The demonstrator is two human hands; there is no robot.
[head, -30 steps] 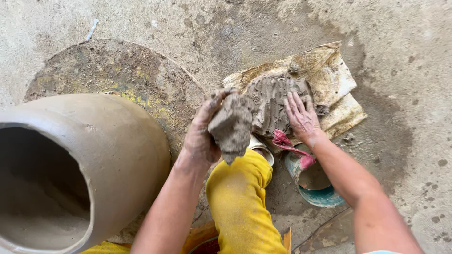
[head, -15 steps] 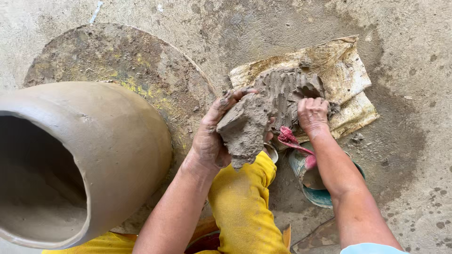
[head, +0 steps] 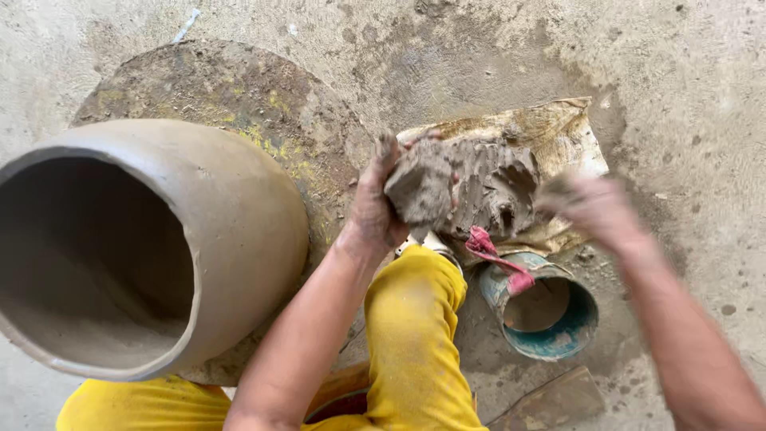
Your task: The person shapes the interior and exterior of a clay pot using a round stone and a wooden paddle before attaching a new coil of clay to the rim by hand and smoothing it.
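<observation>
Clay-gathering step: left hand (head: 375, 203) gripping lump (head: 419, 191) near pile (head: 495, 187), right hand (head: 594, 209) blurred, grip unclear; next, presumably lump to pot (head: 231, 215).

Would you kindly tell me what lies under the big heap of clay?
A crumpled tan sheet shows around the clay heap, spread on the floor; whatever lies directly beneath is covered.

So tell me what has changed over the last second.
The right hand has let go of the clay heap and pulled off to the right, blurred. The left hand still grips its torn-off clay lump, slightly raised. The big clay pot, blue tin and pink rag stayed put.
</observation>
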